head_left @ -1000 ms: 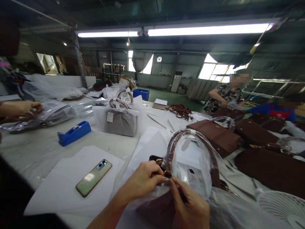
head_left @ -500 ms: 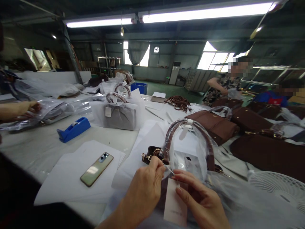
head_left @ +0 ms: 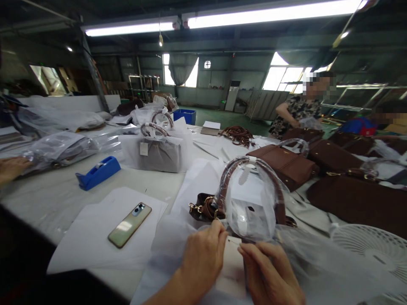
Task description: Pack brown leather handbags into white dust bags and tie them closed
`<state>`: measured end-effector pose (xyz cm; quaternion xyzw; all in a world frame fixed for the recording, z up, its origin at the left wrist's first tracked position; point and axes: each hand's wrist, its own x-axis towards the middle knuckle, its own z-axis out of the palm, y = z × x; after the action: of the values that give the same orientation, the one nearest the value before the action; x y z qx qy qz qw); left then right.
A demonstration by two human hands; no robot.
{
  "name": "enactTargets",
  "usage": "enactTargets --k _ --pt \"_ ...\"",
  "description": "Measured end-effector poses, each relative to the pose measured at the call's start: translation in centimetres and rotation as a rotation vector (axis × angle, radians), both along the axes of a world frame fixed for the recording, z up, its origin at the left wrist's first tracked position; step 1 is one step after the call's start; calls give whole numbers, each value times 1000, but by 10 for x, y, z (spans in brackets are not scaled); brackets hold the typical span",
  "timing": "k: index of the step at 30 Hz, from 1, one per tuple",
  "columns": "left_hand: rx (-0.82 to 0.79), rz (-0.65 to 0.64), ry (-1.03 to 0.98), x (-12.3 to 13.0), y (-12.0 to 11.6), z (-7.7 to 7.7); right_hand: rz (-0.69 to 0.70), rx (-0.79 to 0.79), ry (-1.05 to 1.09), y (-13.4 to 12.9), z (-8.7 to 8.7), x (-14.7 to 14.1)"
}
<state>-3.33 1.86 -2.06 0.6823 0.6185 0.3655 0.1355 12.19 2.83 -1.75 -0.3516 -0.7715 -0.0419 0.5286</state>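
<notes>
Tag [head_left: 232,269] sits between my hands, in front of the brown bag's [head_left: 223,186] wrapped handle. Right hand [head_left: 273,273]: thumb and finger pinched on its cord [head_left: 234,242]. Left hand [head_left: 203,252]: fingertips closed just below the gold ring [head_left: 216,214]; can't tell what's between them. Step looks like working the cord by that ring; next move calls for fine fingertip control, cord untangled. Phone [head_left: 129,224] left of my grip, blue dispenser [head_left: 100,173] beyond it, grey bag [head_left: 160,157] further ahead, fan [head_left: 372,250] off right.
</notes>
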Motion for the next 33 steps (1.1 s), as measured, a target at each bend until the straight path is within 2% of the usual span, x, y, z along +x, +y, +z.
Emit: enactTargets --k 3,6,8,10,14,19,26,29,33 --pt "133 53 -21 -4 0 5 44 -163 78 -2 6 -4" --pt "252 34 -241 -8 -1 16 -15 -368 288 0 8 -12" --pt "219 -50 -447 -10 -2 23 -26 -527 459 2 8 -16" --pt "120 -123 -632 -12 -3 26 5 -691 608 5 6 -17" --pt "-56 -148 -851 -13 -1 25 119 -924 701 12 5 -11" --pt "-78 -165 -899 -13 3 21 176 -997 712 16 4 -5" --pt "-42 -105 -842 -11 5 15 236 -1057 784 18 -2 -4" --pt "35 -151 -710 -11 6 18 232 -1021 789 16 1 -6" --pt "103 -183 -572 -10 6 23 237 -892 770 11 12 -15"
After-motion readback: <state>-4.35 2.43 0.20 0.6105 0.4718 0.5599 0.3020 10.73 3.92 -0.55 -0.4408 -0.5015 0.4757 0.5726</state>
